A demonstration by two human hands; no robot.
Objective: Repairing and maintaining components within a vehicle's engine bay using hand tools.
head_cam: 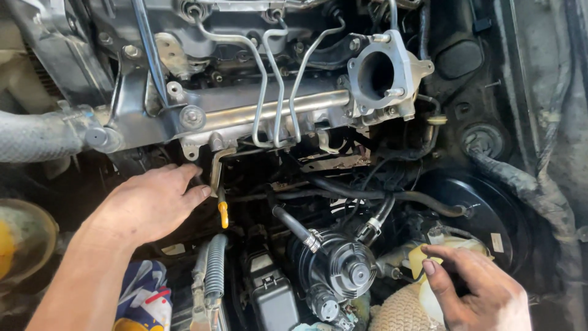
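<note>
Right hand (474, 285) low at the frame's bottom right, fingers (442, 254) loosely curled, gripping nothing, hovering over a pale brake fluid reservoir (422, 257) with a yellowish cap. Just left of it, black round fuel filter housing (340, 270) with clamped hoses. Left hand (150, 202) reaches in from lower left, fingers half spread, empty, fingertips touching a bent metal dipstick tube (215, 168); thumb just beside the yellow dipstick handle (223, 214). Above: silver fuel rail (275, 110) with thin metal pipes (278, 79) looping up. Aluminium intake throat (383, 76), open round bore, upper right of that. Big black brake booster (490, 211) to the right. Grey ribbed hose (37, 135) far left. Coloured cloth (144, 300) below the left wrist.
</note>
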